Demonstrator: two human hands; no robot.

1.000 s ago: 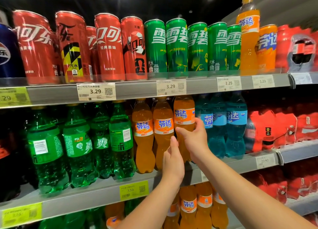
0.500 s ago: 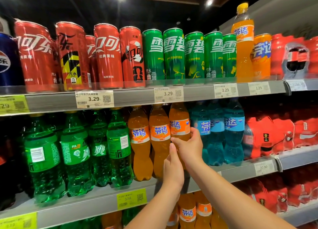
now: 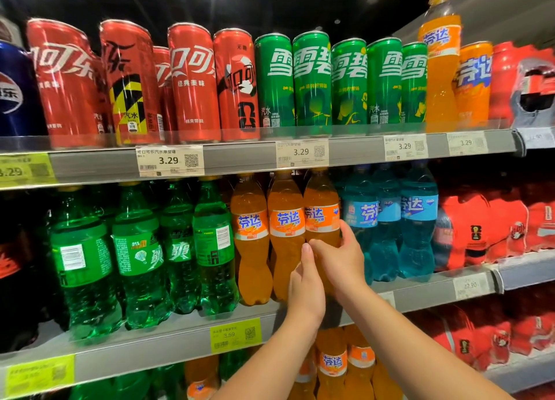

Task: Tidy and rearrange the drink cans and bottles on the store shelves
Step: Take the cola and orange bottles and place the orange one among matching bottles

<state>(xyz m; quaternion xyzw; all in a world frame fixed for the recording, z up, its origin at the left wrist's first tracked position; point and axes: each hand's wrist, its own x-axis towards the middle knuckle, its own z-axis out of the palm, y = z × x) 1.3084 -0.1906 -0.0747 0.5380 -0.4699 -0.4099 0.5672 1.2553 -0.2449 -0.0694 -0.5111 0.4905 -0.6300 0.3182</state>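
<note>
On the middle shelf (image 3: 168, 344) three orange soda bottles stand side by side. My right hand (image 3: 339, 257) wraps the waist of the rightmost orange bottle (image 3: 320, 210), thumb on its left, fingers on its right. My left hand (image 3: 306, 282) presses flat against the same bottle's lower left side, touching the middle orange bottle (image 3: 285, 234). The bottle's base is hidden behind my hands. One tall orange bottle (image 3: 441, 66) stands on the top shelf among cans.
Green bottles (image 3: 138, 255) fill the middle shelf's left; blue bottles (image 3: 417, 228) and red shrink-wrapped packs (image 3: 486, 225) stand on the right. Red cans (image 3: 192, 81), green cans (image 3: 312, 78) and an orange can (image 3: 473, 84) line the top shelf. More orange bottles (image 3: 332, 366) stand below.
The view has tilted up, so the shelves sit lower in frame. Both hands stay on the rightmost orange bottle; its label has turned slightly to the right.
</note>
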